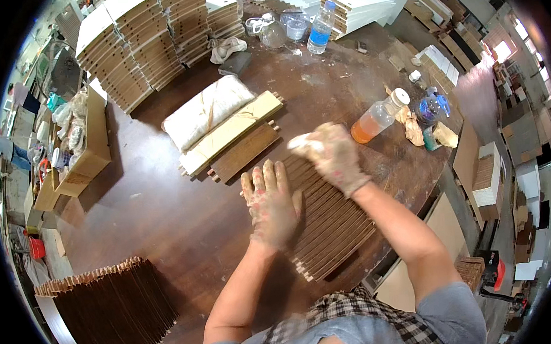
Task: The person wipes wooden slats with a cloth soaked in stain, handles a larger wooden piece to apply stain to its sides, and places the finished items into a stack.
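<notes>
A row of dark brown wooden slats (pixel 333 222) lies side by side on the table in front of me, light pegs showing at their ends. My left hand (pixel 271 203), in a stained work glove, rests flat along the left side of the slats with its fingers stretched out. Over their far end is my right hand (pixel 333 154), also gloved and slightly blurred. Its fingers are curled around something whitish that I cannot make out. Just beyond the hands lie a single brown slat (pixel 247 152), a pale wooden piece (pixel 231 134) and a white wrapped bundle (pixel 208 110).
Many dark slats (pixel 109 308) stand packed at the near left. Tall stacks of drilled boards (pixel 141 42) rise at the far left, near a cardboard box (pixel 93 143). A bottle of orange liquid (pixel 374 118) stands right of my right hand; a water bottle (pixel 321 28) is farther back.
</notes>
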A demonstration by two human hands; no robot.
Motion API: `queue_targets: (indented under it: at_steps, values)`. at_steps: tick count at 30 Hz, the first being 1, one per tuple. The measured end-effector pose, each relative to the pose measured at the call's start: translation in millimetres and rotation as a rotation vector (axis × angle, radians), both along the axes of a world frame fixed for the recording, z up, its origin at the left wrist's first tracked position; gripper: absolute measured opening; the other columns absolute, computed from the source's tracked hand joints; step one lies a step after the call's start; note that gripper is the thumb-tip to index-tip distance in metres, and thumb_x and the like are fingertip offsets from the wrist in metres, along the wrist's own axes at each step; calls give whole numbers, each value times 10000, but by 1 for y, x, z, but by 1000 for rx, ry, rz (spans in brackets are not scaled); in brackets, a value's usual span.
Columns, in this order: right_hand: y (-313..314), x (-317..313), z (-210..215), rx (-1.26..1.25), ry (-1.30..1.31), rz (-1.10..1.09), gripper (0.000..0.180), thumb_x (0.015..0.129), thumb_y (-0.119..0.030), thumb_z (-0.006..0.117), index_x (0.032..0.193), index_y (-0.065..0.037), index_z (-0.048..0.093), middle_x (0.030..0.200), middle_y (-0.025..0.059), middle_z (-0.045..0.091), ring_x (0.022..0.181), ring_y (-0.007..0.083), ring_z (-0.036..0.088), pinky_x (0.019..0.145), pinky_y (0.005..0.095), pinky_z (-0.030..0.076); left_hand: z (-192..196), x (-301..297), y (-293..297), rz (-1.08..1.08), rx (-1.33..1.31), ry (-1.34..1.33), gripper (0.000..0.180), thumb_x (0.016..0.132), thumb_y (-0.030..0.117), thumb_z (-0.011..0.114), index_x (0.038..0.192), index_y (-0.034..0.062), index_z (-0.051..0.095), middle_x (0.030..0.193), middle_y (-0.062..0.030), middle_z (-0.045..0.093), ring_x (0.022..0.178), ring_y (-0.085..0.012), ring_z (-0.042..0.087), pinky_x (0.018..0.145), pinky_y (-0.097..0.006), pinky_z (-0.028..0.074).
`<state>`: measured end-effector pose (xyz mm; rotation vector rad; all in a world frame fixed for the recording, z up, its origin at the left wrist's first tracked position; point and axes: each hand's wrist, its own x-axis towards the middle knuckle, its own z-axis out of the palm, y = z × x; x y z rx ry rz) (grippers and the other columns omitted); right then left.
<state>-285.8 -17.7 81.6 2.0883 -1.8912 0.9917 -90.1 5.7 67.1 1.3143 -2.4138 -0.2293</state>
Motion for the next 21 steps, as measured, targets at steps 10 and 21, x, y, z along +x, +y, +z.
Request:
queue_targets:
  at_steps: [10, 21]
  values:
    - [-25, -30, -4, 209, 140, -110, 268, 864, -335, 719, 908, -71, 700, 980, 119, 645, 912, 294, 623, 797, 428, 521, 5, 3, -3, -1, 59, 5, 740, 870, 380, 699, 1444, -32, 479, 1447, -246, 491, 1362, -429, 426, 1194, -618, 205]
    - [-34, -69, -19, 151, 35, -1, 268, 902, -338, 718, 895, -72, 684, 933, 144, 625, 880, 315, 612, 780, 424, 511, 8, 0, -12, 7, 16, 60, 734, 847, 341, 719, 1423, -44, 476, 1426, -244, 487, 1337, -419, 439, 1180, -611, 230]
